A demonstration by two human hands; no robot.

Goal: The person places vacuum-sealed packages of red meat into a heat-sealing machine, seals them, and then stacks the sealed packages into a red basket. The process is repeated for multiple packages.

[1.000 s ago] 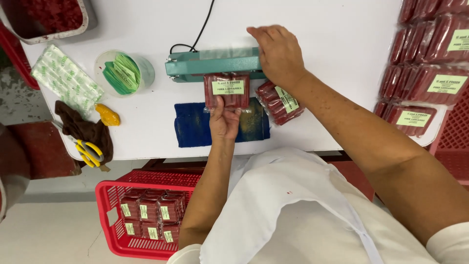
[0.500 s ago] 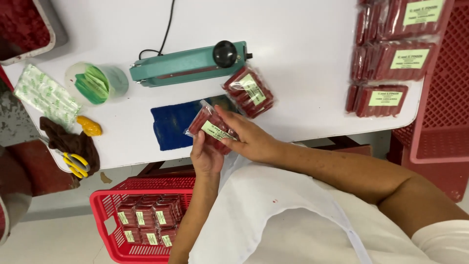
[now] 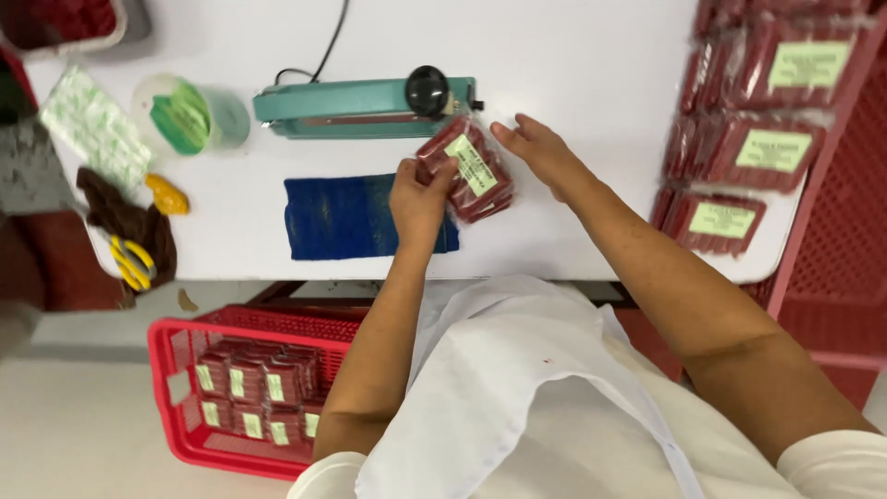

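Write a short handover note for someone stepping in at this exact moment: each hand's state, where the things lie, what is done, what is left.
Left hand: grips a clear plastic packet of red contents with a pale green label, at the right end of the teal bar-shaped heat sealer.
Right hand: open, fingertips at the packet's upper right edge.
Blue cloth mat lies on the white table below the sealer.
Done: labelled packets fill the red plastic basket on the floor.
Left: similar packets stacked at the table's right edge; whether they are sealed cannot be told.

A white table (image 3: 591, 55) stands over a pale, seemingly smooth floor (image 3: 65, 434) in even light.
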